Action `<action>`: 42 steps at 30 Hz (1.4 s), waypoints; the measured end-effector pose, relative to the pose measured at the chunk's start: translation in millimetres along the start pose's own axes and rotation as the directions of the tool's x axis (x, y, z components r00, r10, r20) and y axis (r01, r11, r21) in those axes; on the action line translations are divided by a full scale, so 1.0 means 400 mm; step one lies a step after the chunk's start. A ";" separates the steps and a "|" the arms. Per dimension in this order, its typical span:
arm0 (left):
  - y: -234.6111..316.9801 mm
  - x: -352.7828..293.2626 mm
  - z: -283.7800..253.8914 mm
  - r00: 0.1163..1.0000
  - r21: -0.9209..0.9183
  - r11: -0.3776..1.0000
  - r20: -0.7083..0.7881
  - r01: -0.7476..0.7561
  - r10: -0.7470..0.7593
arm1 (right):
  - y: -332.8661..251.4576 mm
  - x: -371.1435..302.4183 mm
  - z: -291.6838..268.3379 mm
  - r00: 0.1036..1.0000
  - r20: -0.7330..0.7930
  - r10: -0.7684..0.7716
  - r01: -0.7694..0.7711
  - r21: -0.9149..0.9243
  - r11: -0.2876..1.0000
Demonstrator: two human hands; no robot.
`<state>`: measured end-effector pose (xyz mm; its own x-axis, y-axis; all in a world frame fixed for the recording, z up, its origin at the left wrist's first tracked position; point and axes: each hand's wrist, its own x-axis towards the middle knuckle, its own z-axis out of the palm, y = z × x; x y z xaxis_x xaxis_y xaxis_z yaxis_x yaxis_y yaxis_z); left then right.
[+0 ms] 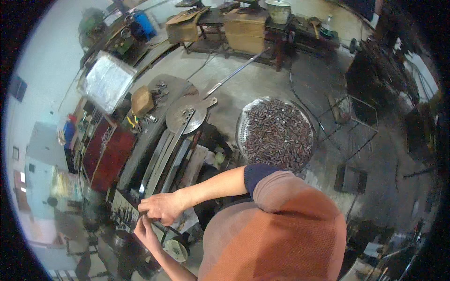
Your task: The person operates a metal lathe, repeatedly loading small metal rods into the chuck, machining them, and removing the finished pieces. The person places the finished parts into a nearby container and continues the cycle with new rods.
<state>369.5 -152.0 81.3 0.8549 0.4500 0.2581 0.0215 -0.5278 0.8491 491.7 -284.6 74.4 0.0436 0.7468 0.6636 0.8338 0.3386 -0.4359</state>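
Both hands meet at the left end of a workbench machine. My right hand reaches in from the right, its fingers bent and drawn together near the edge of a pale metal plate. Just below it, my left hand has its fingertips pinched together, close to the right fingertips. Whatever lies between the fingers is too small to make out. Several small dark metal pieces stand on the plate beside the hands. Long metal bars run from the plate toward a round metal disc with a long lever handle.
A large round perforated tray heaped with small metal cylinders stands right of the machine. Pliers with yellow handles and a cardboard box lie on the bench. A red-brown tray is at left. A wire-frame stand stands at right.
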 end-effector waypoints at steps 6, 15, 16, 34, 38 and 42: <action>-0.020 -0.001 -0.023 0.992 0.211 0.977 -0.109 -0.039 0.063 | 0.027 0.038 0.046 0.996 0.083 0.007 -0.007 -0.004 1.000; -0.088 0.009 -0.055 0.996 0.100 0.992 -0.045 -0.076 0.081 | 0.077 0.105 0.034 0.977 0.115 -0.179 0.168 0.105 0.980; -0.066 0.017 -0.072 0.987 0.105 0.984 -0.046 -0.146 0.151 | 0.078 0.126 0.028 0.970 0.178 -0.166 0.149 0.109 0.983; -0.177 -0.586 -0.698 0.457 0.173 0.726 -0.864 0.665 -0.213 | 0.125 0.576 0.412 0.718 0.673 0.178 0.157 -0.406 0.900; -0.247 -0.847 -0.698 0.499 0.447 0.417 -0.867 0.791 -0.018 | 0.137 0.591 0.434 0.707 0.690 0.159 0.130 -0.348 0.929; -0.186 -0.845 -0.606 0.428 0.257 0.397 -0.791 0.881 -0.437 | 0.113 0.628 0.446 0.591 0.791 0.157 0.143 -0.294 0.945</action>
<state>-46.6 -90.1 42.7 -0.0538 0.9932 0.1035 0.8951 0.0020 0.4459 442.1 20.6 112.8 -0.2786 0.9475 -0.1571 0.9561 0.2582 -0.1382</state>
